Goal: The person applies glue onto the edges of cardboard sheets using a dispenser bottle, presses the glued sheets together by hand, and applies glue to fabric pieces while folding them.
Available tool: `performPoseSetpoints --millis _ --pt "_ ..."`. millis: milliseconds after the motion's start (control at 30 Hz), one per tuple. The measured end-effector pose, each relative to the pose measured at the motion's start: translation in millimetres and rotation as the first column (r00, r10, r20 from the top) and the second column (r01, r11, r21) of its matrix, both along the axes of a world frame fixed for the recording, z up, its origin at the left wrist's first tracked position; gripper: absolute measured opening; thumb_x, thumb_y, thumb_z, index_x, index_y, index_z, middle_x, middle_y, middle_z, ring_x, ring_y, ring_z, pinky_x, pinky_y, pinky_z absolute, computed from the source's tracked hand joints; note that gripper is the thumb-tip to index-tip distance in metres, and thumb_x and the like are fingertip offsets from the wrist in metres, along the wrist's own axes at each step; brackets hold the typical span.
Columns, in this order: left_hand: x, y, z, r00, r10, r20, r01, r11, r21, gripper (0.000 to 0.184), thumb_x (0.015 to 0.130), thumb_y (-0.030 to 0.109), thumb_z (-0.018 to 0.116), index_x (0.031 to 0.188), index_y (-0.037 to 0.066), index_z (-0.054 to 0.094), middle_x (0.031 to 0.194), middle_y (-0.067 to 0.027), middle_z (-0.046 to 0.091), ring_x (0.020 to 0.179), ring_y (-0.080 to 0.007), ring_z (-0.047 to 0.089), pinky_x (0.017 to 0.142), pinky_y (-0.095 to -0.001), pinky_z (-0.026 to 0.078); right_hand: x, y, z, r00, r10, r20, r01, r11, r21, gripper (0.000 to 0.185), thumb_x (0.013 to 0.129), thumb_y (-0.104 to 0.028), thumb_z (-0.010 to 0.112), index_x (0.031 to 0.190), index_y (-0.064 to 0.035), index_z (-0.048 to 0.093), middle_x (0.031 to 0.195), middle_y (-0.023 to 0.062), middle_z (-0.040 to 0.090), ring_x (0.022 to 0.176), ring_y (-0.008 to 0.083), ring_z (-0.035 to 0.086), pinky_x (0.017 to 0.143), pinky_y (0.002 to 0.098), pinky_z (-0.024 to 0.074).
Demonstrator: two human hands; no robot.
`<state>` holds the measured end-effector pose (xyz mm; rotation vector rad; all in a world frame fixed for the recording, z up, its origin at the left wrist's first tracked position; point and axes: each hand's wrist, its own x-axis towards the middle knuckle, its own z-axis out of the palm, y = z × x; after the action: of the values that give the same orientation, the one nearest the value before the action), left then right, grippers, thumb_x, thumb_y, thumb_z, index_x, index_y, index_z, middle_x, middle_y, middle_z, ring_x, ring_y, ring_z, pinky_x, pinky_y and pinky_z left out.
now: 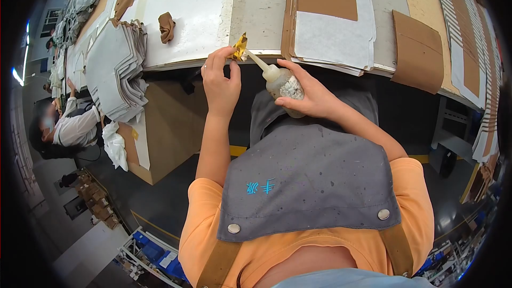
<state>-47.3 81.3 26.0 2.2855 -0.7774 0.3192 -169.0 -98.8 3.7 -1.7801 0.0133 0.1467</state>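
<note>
My right hand is wrapped round a squeeze bottle with a long pale nozzle, its body coated in whitish residue. The nozzle points up and left to a small yellow piece with dark patches. My left hand pinches that yellow piece between thumb and fingers, close to the table's front edge. The nozzle tip is at the yellow piece; whether they touch, I cannot tell. Both hands are held in front of the worktable, above my grey apron.
Stacked grey sheets overhang the table edge at left, above a cardboard box. A crumpled brown cloth lies near them. White and brown sheets and a brown panel lie at right. Another person works at far left.
</note>
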Motion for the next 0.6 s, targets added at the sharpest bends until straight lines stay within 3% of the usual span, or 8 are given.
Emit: performPoseSetpoints --millis 133,233,600 --pt "-3 -2 7 0.996 -0.020 -0.085 0.011 0.995 -0.104 0.025 0.076 -0.003 0.056 0.100 0.004 0.057 0.097 -0.0100 0.060 0.090 -0.0254 0.057 0.076 -0.0329 0.045 -1 3 -2 0.998 -0.009 0.059 0.011 0.999 -0.034 0.082 0.073 -0.037 0.072 0.136 -0.0067 0.030 0.118 0.0222 0.046 0.110 0.0341 0.048 0.093 0.0374 0.0392" --pt "-6 -3 11 0.982 -0.004 -0.189 -0.034 0.979 -0.199 0.024 0.077 -0.003 0.056 0.101 0.002 0.056 0.095 -0.0105 0.059 0.087 -0.0219 0.057 0.075 -0.0307 0.046 -1 3 3 1.000 0.000 0.012 0.000 1.000 -0.011 0.082 0.072 -0.032 0.073 0.137 -0.0076 0.028 0.125 0.0190 0.042 0.117 0.0304 0.044 0.099 0.0370 0.0345" --pt "-4 5 6 0.869 -0.171 -0.464 -0.059 0.896 -0.440 0.027 0.081 -0.004 0.055 0.108 -0.001 0.056 0.095 -0.0048 0.055 0.088 -0.0117 0.052 0.079 -0.0231 0.041 -1 6 3 0.998 -0.015 0.055 0.016 1.000 -0.012 0.081 0.072 -0.029 0.074 0.136 -0.0080 0.030 0.123 0.0182 0.044 0.116 0.0293 0.044 0.098 0.0367 0.0352"
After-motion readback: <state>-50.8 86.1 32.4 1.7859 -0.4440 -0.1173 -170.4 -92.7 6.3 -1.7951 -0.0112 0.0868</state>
